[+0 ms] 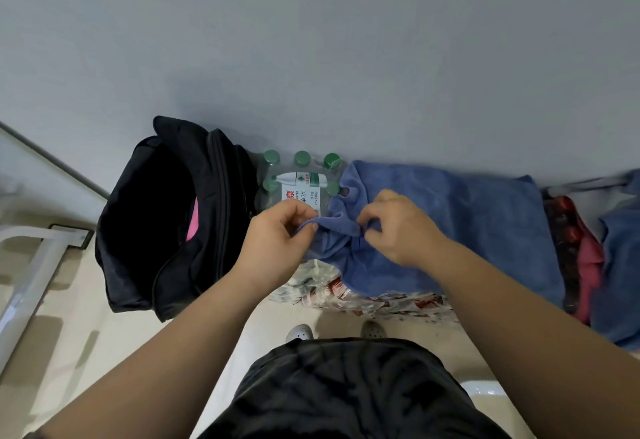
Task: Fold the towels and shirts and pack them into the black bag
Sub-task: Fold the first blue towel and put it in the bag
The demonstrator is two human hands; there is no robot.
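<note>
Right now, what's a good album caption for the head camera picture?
Left hand and right hand pinch the blue towel near the open black bag.

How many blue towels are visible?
2. The held towel, pinched by left hand and right hand, centre; the second towel, far right edge. More may be hidden.

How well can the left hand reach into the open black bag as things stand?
Probably yes. The black bag lies open just beside the left hand, with nothing between them. That hand and the right hand both pinch the blue towel, so it must bring or release it first.
</note>
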